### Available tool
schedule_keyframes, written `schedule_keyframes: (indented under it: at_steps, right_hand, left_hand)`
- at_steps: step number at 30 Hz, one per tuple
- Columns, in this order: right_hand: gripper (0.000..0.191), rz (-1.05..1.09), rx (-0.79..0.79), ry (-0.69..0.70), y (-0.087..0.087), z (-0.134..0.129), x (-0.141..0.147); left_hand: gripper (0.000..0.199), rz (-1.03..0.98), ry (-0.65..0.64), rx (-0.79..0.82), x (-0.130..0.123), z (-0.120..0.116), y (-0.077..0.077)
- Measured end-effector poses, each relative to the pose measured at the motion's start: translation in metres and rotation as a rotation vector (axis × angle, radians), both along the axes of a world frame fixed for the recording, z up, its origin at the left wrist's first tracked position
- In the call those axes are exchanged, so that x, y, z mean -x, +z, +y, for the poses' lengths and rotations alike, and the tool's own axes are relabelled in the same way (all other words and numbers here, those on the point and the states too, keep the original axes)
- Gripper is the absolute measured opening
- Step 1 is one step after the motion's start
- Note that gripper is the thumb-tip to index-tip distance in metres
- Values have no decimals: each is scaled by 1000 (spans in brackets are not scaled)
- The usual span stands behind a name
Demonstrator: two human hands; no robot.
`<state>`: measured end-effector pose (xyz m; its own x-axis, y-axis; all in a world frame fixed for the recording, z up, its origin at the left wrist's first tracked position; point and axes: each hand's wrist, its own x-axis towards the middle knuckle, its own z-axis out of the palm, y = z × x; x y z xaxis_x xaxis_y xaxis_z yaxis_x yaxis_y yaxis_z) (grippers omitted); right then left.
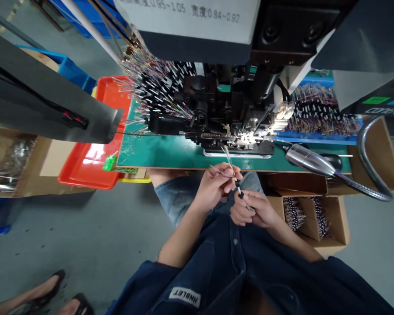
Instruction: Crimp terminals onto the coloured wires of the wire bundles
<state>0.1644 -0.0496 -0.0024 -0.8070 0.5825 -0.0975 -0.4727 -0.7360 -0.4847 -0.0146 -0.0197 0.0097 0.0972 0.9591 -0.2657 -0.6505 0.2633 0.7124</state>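
Between my two hands, over my lap, is a short black cable with a white band and thin coloured wires fanning out at its ends. My left hand pinches the upper wires, which point toward the machine. Lower down, my right hand is closed around the cable's black sheath, with loose wire ends poking out beneath. Just ahead of the wire tips stands a black crimping machine, its work point brightly lit. The wires and the machine appear apart.
Heaps of similar cables lie left of the machine and in a blue tray at right. A red tray is on the left. A silver gooseneck lamp lies at right. Below it, a cardboard box holds more cables.
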Motion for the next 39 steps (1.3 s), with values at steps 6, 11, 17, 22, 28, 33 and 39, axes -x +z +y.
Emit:
schedule_keyframes:
  at_steps: [6, 11, 17, 22, 28, 33, 39]
  right_hand:
    - [43, -116, -65, -40, -16, 3, -3]
    - [31, -653, -696, -218, -6, 24, -20]
    - [10, -866, -946, -607, 28, 46, -19]
    - [13, -893, -1052, -609, 42, 54, -2]
    - [15, -869, -1047, -617, 41, 55, -2]
    - [16, -811, -965, -605, 35, 55, -1]
    - [17, -804, -960, -624, 29, 59, 2]
  left_hand:
    - [37, 190, -17, -16, 7, -11, -3]
    - [33, 298, 53, -23, 12, -17, -1]
    - [28, 523, 74, -98, 9, -19, 1]
    - [28, 672, 141, -151, 5, -20, 1]
    - [30, 556, 115, -145, 7, -19, -4]
    - [33, 401, 95, -53, 3, -24, -16]
    - [36, 485, 107, -58, -1, -26, -14]
